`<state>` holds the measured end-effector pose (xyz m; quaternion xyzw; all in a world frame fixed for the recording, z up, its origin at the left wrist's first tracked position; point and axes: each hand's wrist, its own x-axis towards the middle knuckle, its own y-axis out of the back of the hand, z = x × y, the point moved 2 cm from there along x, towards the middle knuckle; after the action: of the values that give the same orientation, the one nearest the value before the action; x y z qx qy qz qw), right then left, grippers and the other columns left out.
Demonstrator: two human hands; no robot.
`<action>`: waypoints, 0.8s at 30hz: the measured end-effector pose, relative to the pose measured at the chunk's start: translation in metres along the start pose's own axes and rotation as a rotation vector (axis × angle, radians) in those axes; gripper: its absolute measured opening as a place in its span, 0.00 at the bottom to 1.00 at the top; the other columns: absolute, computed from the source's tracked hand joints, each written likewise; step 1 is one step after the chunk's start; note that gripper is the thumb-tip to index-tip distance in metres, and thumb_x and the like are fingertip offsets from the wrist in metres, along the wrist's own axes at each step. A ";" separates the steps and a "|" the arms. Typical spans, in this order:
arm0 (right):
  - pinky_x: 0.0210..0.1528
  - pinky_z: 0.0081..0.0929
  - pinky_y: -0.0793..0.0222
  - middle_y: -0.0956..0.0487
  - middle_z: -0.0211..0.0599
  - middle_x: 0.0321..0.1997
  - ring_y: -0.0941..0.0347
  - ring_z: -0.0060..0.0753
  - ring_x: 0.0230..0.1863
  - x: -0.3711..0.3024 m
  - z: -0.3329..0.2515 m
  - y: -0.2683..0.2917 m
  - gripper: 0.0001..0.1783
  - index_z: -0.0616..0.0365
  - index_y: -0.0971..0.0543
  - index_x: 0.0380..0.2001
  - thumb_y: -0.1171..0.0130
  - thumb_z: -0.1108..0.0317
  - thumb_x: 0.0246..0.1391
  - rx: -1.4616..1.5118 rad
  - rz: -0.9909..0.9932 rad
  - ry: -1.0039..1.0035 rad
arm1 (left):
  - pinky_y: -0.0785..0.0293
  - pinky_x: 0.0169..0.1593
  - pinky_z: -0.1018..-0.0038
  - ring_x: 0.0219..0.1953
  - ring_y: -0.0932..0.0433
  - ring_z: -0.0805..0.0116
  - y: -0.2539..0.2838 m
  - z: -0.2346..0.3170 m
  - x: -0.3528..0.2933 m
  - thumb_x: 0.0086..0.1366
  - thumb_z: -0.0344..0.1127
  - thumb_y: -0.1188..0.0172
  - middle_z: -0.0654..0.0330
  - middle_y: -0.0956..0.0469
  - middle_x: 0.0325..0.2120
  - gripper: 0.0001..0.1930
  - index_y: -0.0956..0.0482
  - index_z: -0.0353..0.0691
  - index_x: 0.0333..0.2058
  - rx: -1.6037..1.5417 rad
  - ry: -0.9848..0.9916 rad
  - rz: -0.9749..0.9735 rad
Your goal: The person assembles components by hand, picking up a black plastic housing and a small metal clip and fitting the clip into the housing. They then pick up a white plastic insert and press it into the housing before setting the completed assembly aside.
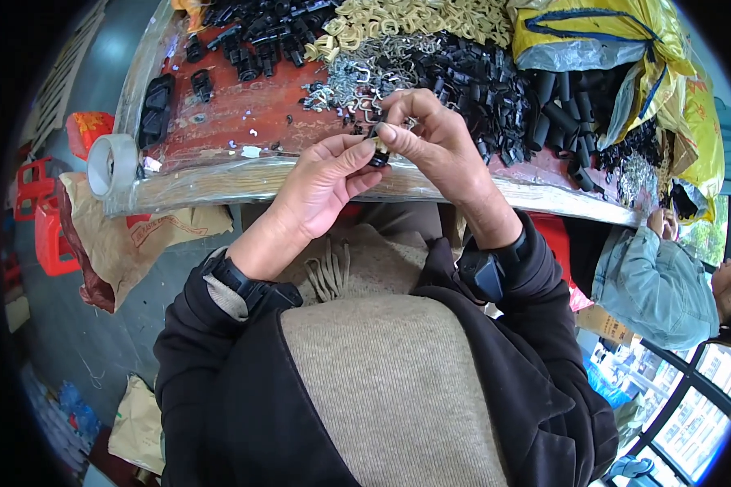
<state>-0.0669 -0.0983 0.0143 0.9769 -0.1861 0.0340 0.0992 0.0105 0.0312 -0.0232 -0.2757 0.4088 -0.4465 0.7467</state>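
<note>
Both my hands meet over the near edge of the red table (pixel 211 134). Between the fingertips of my left hand (pixel 321 183) is a small black plastic part (pixel 379 157), held with the thumb and fingers closed round it. My right hand (pixel 439 146) pinches at the top of the same part, thumb and index finger together; a small light-coloured bit shows there, too small to name. Just beyond my fingers lie a heap of small silvery metal pieces (pixel 341 81), bent metal hooks among them, and a large pile of black plastic parts (pixel 487 97).
Cream-coloured curved pieces (pixel 422 20) are heaped at the back. Assembled black parts (pixel 260 40) lie far left, near a black case (pixel 157 109). A tape roll (pixel 112 166) sits at the left corner. Yellow bags (pixel 593 32) and black tubes (pixel 560 109) are at right. Another person (pixel 666 276) sits far right.
</note>
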 end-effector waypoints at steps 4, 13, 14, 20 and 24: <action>0.34 0.16 0.42 0.34 0.35 0.38 0.40 0.18 0.35 -0.006 0.005 -0.003 0.11 0.61 0.30 0.20 0.43 0.65 0.43 -0.073 0.083 -0.041 | 0.29 0.38 0.79 0.30 0.27 0.72 -0.003 0.001 -0.001 0.53 0.33 0.45 0.63 0.28 0.27 0.08 0.29 0.36 0.31 0.009 0.011 0.032; 0.33 0.16 0.43 0.33 0.30 0.31 0.40 0.17 0.30 -0.002 0.020 0.003 0.12 0.61 0.30 0.19 0.43 0.64 0.44 0.065 -0.013 -0.117 | 0.29 0.36 0.81 0.30 0.27 0.71 -0.004 -0.008 0.000 0.52 0.35 0.43 0.63 0.28 0.27 0.09 0.28 0.37 0.31 -0.001 0.069 0.075; 0.33 0.16 0.43 0.33 0.30 0.30 0.40 0.17 0.30 -0.003 0.019 0.002 0.12 0.61 0.30 0.19 0.43 0.64 0.44 0.146 0.000 -0.163 | 0.29 0.36 0.81 0.30 0.27 0.71 -0.003 -0.008 0.000 0.52 0.35 0.43 0.63 0.28 0.27 0.09 0.28 0.37 0.31 0.000 0.068 0.078; 0.33 0.16 0.43 0.32 0.27 0.28 0.39 0.15 0.30 -0.008 0.028 -0.004 0.12 0.60 0.30 0.20 0.44 0.63 0.45 0.200 0.060 -0.250 | 0.29 0.35 0.82 0.30 0.27 0.70 0.002 -0.010 0.003 0.52 0.36 0.43 0.64 0.28 0.27 0.10 0.28 0.38 0.30 -0.012 0.111 0.066; 0.33 0.15 0.42 0.32 0.25 0.25 0.39 0.14 0.30 -0.015 0.030 -0.011 0.11 0.60 0.29 0.22 0.45 0.63 0.46 0.239 0.123 -0.271 | 0.29 0.35 0.82 0.30 0.27 0.71 0.001 -0.009 0.003 0.51 0.36 0.43 0.65 0.28 0.27 0.09 0.27 0.38 0.29 -0.004 0.098 0.076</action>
<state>-0.0761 -0.0891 -0.0189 0.9641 -0.2518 -0.0701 -0.0460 0.0042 0.0280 -0.0294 -0.2392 0.4558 -0.4300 0.7417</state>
